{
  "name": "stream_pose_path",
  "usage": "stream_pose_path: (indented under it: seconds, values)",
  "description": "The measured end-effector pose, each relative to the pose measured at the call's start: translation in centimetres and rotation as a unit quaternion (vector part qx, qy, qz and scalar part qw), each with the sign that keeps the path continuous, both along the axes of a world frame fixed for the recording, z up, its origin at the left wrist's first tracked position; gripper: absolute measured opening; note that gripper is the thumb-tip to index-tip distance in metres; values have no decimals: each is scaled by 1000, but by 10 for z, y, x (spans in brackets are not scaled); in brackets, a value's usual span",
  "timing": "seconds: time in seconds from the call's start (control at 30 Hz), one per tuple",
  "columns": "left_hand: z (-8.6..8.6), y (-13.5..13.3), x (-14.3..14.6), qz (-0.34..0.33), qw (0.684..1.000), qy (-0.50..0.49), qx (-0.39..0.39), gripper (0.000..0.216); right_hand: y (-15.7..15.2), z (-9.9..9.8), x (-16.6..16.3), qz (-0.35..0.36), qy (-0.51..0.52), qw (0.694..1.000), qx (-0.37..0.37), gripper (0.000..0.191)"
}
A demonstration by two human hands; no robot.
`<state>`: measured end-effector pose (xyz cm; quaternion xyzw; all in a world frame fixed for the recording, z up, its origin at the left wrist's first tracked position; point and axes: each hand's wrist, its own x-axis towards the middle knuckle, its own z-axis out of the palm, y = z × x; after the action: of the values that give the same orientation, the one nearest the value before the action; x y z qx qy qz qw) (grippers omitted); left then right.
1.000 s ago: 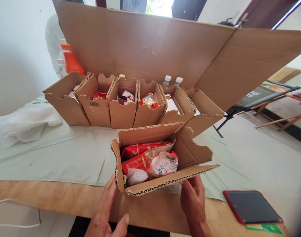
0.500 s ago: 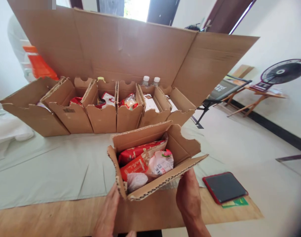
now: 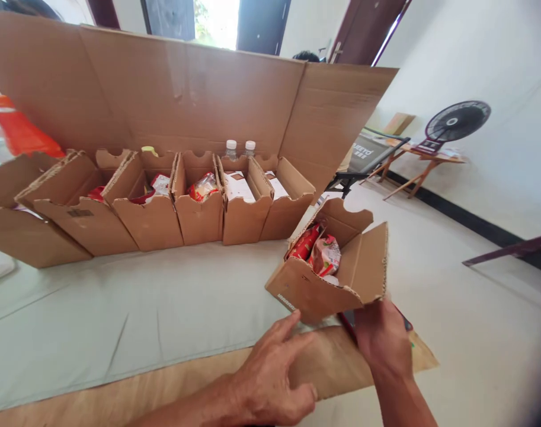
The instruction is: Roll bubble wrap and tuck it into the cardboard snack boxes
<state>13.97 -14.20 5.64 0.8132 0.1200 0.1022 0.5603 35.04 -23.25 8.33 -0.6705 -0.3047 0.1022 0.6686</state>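
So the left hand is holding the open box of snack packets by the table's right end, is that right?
Not quite: the right hand holds the box, gripping it from under its right corner. The left hand is open beside it, forefinger stretched toward the box's bottom edge. The head view shows this; the rest of what you said stands.

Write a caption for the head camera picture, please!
Right hand holds a small cardboard box of snack packets, left hand beside it, before a row of open boxes.

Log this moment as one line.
left hand: open, by box | right hand: holds tilted box | inside: snack packs | behind: box row
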Motion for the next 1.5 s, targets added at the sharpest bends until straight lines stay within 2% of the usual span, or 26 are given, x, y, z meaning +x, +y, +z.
stream_pose_path:
  seconds: [0.1,0.23,0.37,0.63,0.73,0.83,1.03,1.27,1.5]
  values:
    - [-8,11,-10,19,999,-29,23,64,-18,-20,-23,1,38,999,6,44]
    - [-15,20,-20,82,992,-82,41,44,-14,-36,-33,2,-32,994,-103,63]
    - [-19,21,-18,112,986,-116,42,39,-4,-31,-15,-7,-43,986,-160,67]
    - [-30,18,-16,105,986,-118,51,41,-10,-8,56,-17,-23,990,-138,42]
    - [-33,18,-16,95,987,-112,69,42,6,-6,88,-9,-21,994,-104,38]
    - [-35,19,-16,91,986,-115,82,42,30,-7,118,18,0,997,-70,44]
    - [-34,20,-14,92,981,-131,111,42,76,-5,161,68,35,995,-60,48]
    - [-39,22,-13,76,979,-143,121,42,107,-8,185,108,75,988,-86,39]
    - [-47,24,-10,61,977,-147,140,41,124,-9,184,159,99,975,-118,39]
